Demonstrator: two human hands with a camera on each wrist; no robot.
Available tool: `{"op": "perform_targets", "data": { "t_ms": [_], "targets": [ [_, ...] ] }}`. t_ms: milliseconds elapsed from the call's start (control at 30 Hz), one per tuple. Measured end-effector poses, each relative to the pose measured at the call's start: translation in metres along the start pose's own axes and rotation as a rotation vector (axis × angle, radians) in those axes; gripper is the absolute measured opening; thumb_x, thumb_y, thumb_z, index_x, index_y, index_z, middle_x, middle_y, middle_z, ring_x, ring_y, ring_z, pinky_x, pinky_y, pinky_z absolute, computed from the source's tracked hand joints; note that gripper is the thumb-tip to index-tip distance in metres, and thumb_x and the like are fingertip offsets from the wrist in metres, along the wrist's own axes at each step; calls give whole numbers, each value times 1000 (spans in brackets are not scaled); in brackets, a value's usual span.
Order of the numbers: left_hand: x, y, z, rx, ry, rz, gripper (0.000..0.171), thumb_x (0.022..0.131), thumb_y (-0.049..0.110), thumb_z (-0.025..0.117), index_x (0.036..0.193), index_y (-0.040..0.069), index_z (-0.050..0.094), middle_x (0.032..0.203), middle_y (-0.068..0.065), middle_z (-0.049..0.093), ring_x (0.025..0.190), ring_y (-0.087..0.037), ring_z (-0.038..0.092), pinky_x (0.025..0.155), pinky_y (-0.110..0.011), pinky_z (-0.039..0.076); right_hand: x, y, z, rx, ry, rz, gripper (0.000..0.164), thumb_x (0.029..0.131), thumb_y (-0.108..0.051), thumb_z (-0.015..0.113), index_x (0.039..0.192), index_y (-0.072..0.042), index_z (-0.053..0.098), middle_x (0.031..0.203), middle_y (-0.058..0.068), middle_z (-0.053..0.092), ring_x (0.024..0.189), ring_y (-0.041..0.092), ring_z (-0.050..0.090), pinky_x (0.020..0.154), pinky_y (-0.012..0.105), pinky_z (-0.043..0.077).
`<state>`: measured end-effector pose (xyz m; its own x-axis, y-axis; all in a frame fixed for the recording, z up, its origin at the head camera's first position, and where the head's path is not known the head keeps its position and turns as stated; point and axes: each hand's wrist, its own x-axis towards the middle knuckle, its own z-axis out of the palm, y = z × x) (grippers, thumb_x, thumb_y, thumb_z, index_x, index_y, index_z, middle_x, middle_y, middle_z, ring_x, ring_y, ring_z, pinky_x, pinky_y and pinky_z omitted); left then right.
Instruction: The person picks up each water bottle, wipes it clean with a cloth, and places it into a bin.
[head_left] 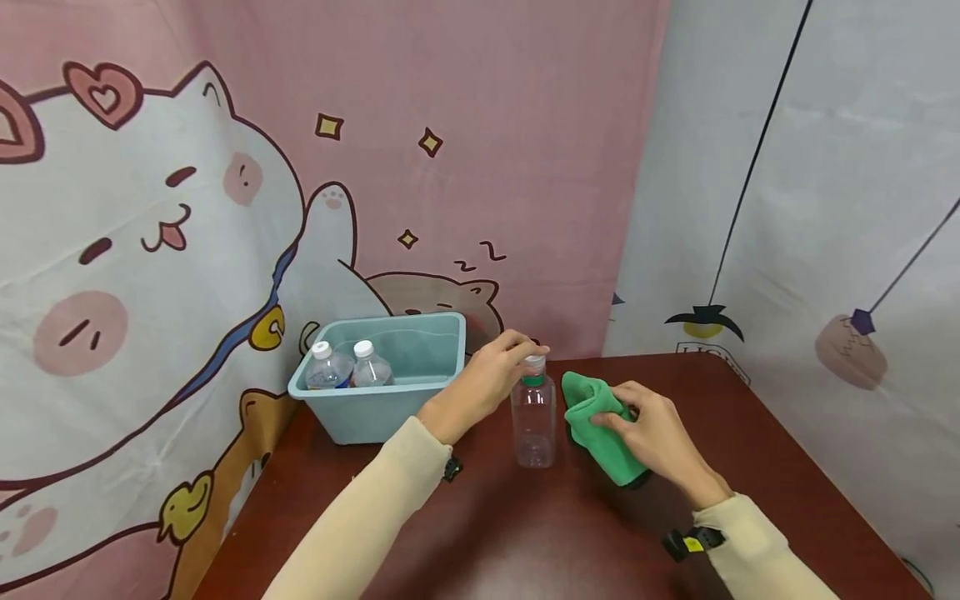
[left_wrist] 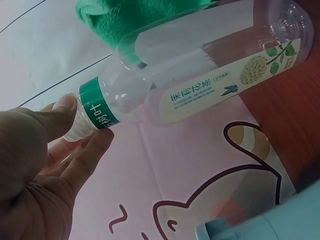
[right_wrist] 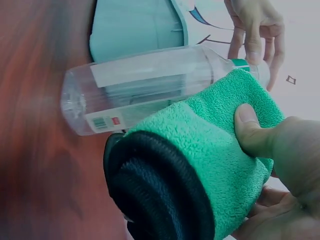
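A clear plastic bottle (head_left: 535, 423) with a green neck band stands upright on the table, and its printed label shows in the left wrist view. My left hand (head_left: 495, 367) grips it at the top, thumb and fingers round the cap end (left_wrist: 75, 120). To the right of the bottle, my right hand (head_left: 648, 429) holds a folded green towel (head_left: 607, 442) with dark edging, thumb (right_wrist: 247, 120) pressed on its fuzzy face. In the right wrist view the towel overlaps part of the bottle; whether they touch I cannot tell. Some right-hand fingers are hidden behind the towel.
A light blue bin (head_left: 375, 408) stands at the table's back left. Two white-capped bottles, one on the left (head_left: 328, 367) and another (head_left: 371, 367) beside it, are inside. A printed curtain (head_left: 525, 167) hangs behind the dark red tabletop (head_left: 525, 533).
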<state>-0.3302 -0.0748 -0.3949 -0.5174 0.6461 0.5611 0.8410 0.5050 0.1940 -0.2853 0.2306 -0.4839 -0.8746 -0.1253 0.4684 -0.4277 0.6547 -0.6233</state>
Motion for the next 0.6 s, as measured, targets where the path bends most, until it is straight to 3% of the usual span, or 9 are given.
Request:
{"op": "perform_targets", "data": {
  "t_ms": [333, 600],
  "targets": [
    [-26, 5, -15, 4, -10, -15, 37, 113, 6, 75, 150, 7, 75, 139, -14, 70, 115, -25, 81, 96, -33, 71, 23, -28, 11, 68, -7, -51, 34, 100, -19, 95, 133, -17, 88, 127, 3, 81, 109, 21, 76, 83, 27, 63],
    [-36, 6, -23, 33, 18, -10, 36, 112, 4, 76, 148, 6, 77, 138, -17, 71, 106, -26, 80, 87, -33, 70, 42, -59, 28, 136, -38, -113, 41, 103, -20, 92, 143, -14, 84, 134, 6, 80, 112, 25, 80, 87, 32, 66]
  ]
}}
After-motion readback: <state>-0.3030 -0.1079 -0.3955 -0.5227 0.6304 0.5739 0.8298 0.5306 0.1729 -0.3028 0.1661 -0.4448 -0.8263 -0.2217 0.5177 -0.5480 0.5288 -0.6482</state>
